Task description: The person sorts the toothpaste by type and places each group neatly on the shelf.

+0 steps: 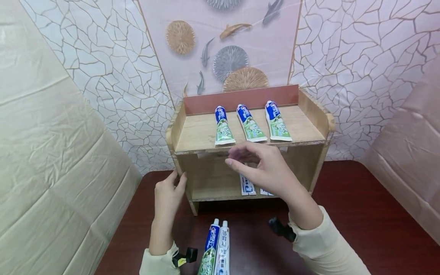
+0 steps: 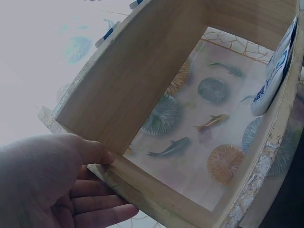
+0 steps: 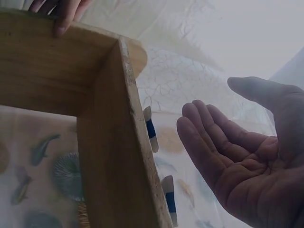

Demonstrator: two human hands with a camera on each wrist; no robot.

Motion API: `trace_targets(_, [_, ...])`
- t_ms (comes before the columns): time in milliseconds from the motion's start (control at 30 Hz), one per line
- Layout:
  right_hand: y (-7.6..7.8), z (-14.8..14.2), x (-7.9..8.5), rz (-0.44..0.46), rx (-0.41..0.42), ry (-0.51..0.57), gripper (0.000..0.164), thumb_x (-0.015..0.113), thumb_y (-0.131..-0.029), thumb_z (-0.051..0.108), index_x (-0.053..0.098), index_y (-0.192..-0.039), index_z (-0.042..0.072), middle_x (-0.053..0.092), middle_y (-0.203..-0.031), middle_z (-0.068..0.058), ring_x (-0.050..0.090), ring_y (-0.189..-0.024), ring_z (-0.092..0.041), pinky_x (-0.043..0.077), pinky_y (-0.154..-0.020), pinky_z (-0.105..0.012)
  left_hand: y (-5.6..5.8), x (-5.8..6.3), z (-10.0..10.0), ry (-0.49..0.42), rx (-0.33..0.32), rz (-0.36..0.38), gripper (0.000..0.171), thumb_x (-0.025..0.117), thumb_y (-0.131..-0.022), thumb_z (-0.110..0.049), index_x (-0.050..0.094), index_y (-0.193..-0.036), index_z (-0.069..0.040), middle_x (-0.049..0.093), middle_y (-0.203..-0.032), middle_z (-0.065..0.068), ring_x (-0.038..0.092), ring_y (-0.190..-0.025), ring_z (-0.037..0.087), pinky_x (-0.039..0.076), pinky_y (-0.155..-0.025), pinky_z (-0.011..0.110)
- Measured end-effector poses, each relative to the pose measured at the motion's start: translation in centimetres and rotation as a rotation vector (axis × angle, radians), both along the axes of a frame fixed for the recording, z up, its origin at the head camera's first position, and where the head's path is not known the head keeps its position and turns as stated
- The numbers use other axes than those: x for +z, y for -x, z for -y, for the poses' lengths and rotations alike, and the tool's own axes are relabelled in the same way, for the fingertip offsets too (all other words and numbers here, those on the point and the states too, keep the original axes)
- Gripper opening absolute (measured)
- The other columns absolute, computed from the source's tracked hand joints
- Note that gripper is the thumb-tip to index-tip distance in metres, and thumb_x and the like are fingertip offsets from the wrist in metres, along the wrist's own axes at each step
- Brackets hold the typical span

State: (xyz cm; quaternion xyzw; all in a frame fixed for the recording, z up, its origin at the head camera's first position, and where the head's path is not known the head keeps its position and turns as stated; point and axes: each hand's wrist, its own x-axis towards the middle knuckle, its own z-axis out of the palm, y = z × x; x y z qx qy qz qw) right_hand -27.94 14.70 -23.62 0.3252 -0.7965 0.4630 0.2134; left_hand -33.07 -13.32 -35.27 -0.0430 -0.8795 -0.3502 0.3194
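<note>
My left hand point(image 1: 168, 195) grips the left side panel of a two-tier wooden shelf point(image 1: 197, 130), thumb on the inner face and fingers outside in the left wrist view. Holding nothing, my right hand point(image 1: 271, 170) hovers before the upper board's front edge, its fingers gently bent and apart from the thumb. Three blue-and-green toothpaste tubes, one left point(image 1: 224, 128), one middle point(image 1: 251, 124) and one right point(image 1: 277, 122), lie on the upper board with caps to the back. White toothpaste tubes point(image 1: 247, 186) lie on the lower board, partly hidden by my right hand.
On the dark red table point(image 1: 350, 214), a blue-and-green toothpaste tube point(image 1: 210, 246) and a white toothpaste tube point(image 1: 222, 250) lie side by side in front of the shelf, between my forearms. A patterned fabric backdrop point(image 1: 117, 68) hangs behind the shelf.
</note>
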Motion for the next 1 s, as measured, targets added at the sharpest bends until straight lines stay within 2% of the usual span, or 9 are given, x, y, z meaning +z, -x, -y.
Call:
trace_targets(300, [-1.3,-0.7,-2.8,0.076,0.008,0.091,0.016,0.076,-0.092,0.019,0.072,-0.107,0.012,0.073,-0.097,0.006,0.07,-0.087,-0.011,0.058,-0.076,-0.029,0.0,0.0,0.0,0.003,-0.002,-0.019,0.022,0.065,-0.098,-0.027,0.076,-0.099,-0.009,0.075,-0.076,0.008,0.071,-0.067,0.021,0.056,-0.063,0.044])
trace_targets(500, [-1.5,-0.4,-4.9,0.147,0.024,0.123,0.017,0.076,-0.092,0.02,0.072,-0.106,0.012,0.073,-0.097,0.004,0.071,-0.085,-0.013,0.059,-0.075,-0.031,0.1,0.0,0.0,0.009,0.003,-0.023,0.022,0.065,-0.098,-0.028,0.076,-0.098,-0.009,0.074,-0.073,0.005,0.066,-0.06,0.016,0.054,-0.059,0.04])
trace_targets(667, [-1.4,0.0,-6.5,0.204,0.03,0.127,0.016,0.075,-0.092,0.023,0.072,-0.105,0.015,0.073,-0.097,0.005,0.07,-0.088,-0.013,0.058,-0.077,-0.03,0.1,0.0,0.0,0.017,0.006,-0.029,0.021,0.064,-0.098,-0.027,0.075,-0.096,-0.009,0.072,-0.068,0.004,0.058,-0.054,0.014,0.051,-0.056,0.038])
trace_targets(867, [-1.4,0.5,-8.1,0.293,0.047,0.12,0.017,0.075,-0.093,0.026,0.072,-0.106,0.016,0.073,-0.096,0.004,0.07,-0.09,-0.014,0.058,-0.08,-0.03,0.0,0.0,0.0,0.021,0.002,-0.017,0.023,0.064,-0.098,-0.028,0.076,-0.099,-0.008,0.074,-0.072,0.006,0.064,-0.058,0.016,0.053,-0.058,0.04])
trace_targets(1000, [-1.4,0.8,-9.0,0.373,0.073,0.101,0.02,0.073,-0.094,0.029,0.071,-0.108,0.014,0.073,-0.098,0.003,0.069,-0.093,-0.015,0.057,-0.082,-0.029,0.0,0.0,0.0,0.014,-0.003,-0.027,0.022,0.065,-0.098,-0.027,0.075,-0.098,-0.008,0.074,-0.071,0.006,0.061,-0.055,0.016,0.052,-0.056,0.039])
